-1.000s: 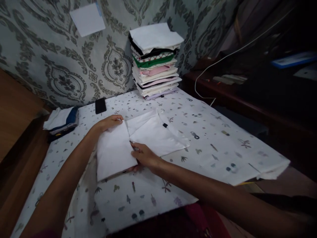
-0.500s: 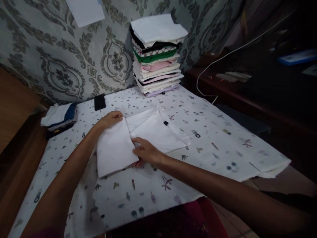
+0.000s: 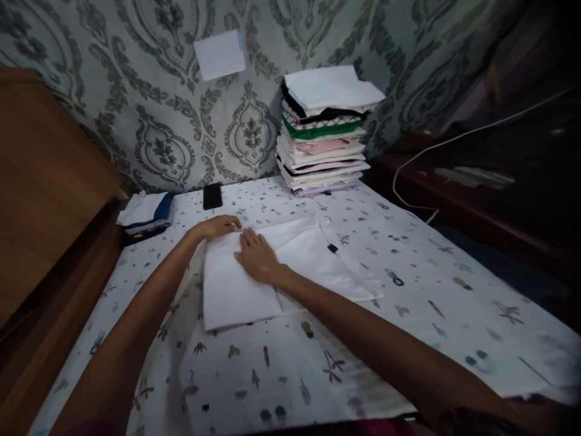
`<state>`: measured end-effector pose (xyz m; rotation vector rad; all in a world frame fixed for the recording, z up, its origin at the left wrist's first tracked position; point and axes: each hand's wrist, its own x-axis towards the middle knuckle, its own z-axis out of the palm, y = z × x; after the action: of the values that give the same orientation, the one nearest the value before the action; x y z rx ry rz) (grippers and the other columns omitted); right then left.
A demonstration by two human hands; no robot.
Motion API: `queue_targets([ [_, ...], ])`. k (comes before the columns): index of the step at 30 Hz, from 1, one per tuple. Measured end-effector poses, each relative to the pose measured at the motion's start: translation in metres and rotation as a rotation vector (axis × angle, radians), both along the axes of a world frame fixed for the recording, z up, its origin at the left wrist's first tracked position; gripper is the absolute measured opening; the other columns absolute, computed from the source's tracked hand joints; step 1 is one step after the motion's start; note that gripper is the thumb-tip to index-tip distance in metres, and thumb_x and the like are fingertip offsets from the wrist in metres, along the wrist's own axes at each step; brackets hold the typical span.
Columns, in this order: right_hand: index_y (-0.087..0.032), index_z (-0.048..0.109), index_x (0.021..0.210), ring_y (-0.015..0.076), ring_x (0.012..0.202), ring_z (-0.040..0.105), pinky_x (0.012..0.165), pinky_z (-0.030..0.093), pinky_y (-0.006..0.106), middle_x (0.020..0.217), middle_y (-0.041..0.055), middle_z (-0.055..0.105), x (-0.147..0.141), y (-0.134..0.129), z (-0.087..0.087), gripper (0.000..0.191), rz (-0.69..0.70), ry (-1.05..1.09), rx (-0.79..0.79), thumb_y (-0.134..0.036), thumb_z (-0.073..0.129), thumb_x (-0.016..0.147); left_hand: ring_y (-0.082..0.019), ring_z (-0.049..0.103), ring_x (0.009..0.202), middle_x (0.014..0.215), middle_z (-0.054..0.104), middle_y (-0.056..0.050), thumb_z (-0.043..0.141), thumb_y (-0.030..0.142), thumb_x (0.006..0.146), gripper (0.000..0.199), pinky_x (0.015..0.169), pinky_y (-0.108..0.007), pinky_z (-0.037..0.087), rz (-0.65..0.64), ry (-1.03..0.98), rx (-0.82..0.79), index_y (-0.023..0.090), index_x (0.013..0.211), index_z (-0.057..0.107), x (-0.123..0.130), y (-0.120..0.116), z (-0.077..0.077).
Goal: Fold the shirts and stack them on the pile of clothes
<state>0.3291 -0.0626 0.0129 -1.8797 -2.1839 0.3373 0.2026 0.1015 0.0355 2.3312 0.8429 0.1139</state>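
Note:
A white T-shirt (image 3: 236,297) lies partly folded on the patterned sheet, its lower part doubled over toward the collar. The neck end, with a small black label, spreads out to the right. My right hand (image 3: 258,257) rests flat on the folded part, fingers extended and pointing away from me. At the far left edge of the fold is my left hand (image 3: 221,226), its fingers loosely curved and apart, touching the cloth. Neither hand grips the fabric.
A tall stack of folded clothes (image 3: 324,136) stands at the back by the patterned wall. A smaller folded pile (image 3: 145,215) sits at the left, near a black phone (image 3: 212,197). Wooden furniture (image 3: 49,181) borders the left side. A white cable (image 3: 408,163) hangs at the right.
My right hand has let go of the fold's edge and now lies flat on top, farther up. My left hand has released its pinch. The view has shifted left and upward.

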Motion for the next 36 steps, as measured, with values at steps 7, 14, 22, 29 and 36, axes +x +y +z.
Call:
queue_targets([
  [7, 0.004, 0.033, 0.151, 0.0298, 0.153, 0.017, 0.123, 0.017, 0.046, 0.161, 0.0244, 0.026, 0.002, 0.001, -0.014, 0.065, -0.003, -0.023, 0.001, -0.038, 0.032, 0.102, -0.016, 0.051, 0.063, 0.068, 0.061, 0.0, 0.059, 0.037, 0.078, 0.027, 0.061, -0.024, 0.039, 0.065, -0.039, -0.044, 0.016, 0.091, 0.07, -0.062, -0.004, -0.005],
  [14, 0.003, 0.033, 0.151, 0.0306, 0.153, 0.018, 0.123, 0.017, 0.046, 0.162, 0.0234, 0.026, 0.002, 0.0, -0.012, 0.065, 0.009, -0.031, -0.003, -0.039, 0.032, 0.102, -0.019, 0.057, 0.077, 0.084, 0.066, -0.004, 0.055, 0.046, 0.082, 0.033, 0.073, -0.028, 0.043, 0.098, -0.17, -0.04, 0.017, 0.09, 0.067, -0.073, -0.018, -0.012],
  [22, -0.006, 0.038, 0.15, 0.031, 0.152, 0.018, 0.122, 0.02, 0.048, 0.162, 0.0205, 0.028, 0.004, 0.002, -0.014, 0.059, 0.037, -0.042, 0.021, -0.041, 0.033, 0.102, -0.023, 0.056, 0.083, 0.084, 0.062, -0.003, 0.056, 0.037, 0.082, 0.031, 0.08, -0.033, 0.042, 0.151, 0.033, 0.217, 0.019, 0.104, 0.067, -0.084, -0.038, -0.015],
  [29, -0.008, 0.048, 0.143, 0.0306, 0.152, 0.021, 0.121, 0.021, 0.05, 0.16, 0.0193, 0.033, 0.007, -0.025, 0.003, 0.05, 0.102, 0.061, 0.037, -0.034, 0.034, 0.103, -0.03, 0.054, 0.11, 0.116, 0.06, -0.013, 0.048, 0.033, 0.091, 0.036, 0.096, -0.043, 0.041, 0.322, -0.105, 0.467, 0.016, 0.12, 0.059, -0.085, -0.107, 0.0],
  [36, -0.003, 0.044, 0.145, 0.0287, 0.153, 0.017, 0.123, 0.023, 0.046, 0.161, 0.0218, 0.029, -0.004, -0.074, 0.007, 0.055, 0.279, 0.14, -0.039, -0.037, 0.029, 0.105, -0.023, 0.06, 0.069, 0.075, 0.067, -0.008, 0.039, 0.034, 0.096, 0.031, 0.066, -0.035, 0.046, 0.126, 0.183, 0.292, 0.027, 0.1, 0.07, -0.097, -0.268, 0.002],
])
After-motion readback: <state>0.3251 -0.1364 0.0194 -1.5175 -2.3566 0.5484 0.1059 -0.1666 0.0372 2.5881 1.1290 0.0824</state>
